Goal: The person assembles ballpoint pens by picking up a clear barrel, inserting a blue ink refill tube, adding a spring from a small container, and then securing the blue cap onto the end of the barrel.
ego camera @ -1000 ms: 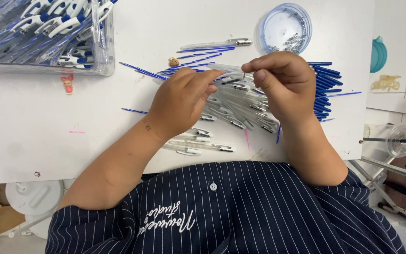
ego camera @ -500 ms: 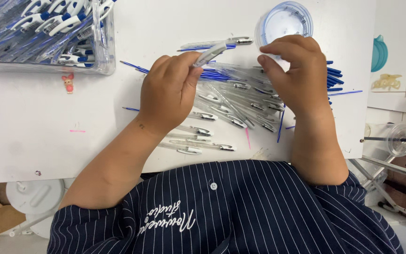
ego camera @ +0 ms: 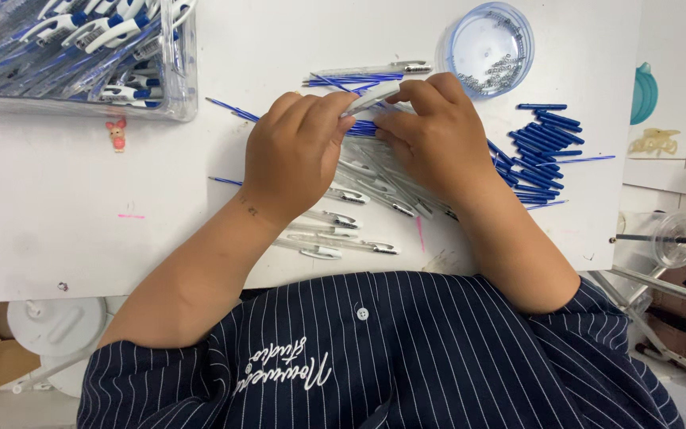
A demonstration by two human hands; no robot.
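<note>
The left hand (ego camera: 295, 151) and right hand (ego camera: 438, 135) are both closed on one clear pen barrel (ego camera: 371, 98), held between them just above the white surface (ego camera: 57, 206). Its long axis runs left to right, tilted slightly up toward the right hand; loose barrels (ego camera: 335, 238) lie beneath.

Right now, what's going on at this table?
A person in a striped shirt holds a clear pen barrel between both hands, left hand and right hand, over a white table. More clear barrels lie beneath, blue refills to the right, a round dish of small metal parts beyond.
</note>
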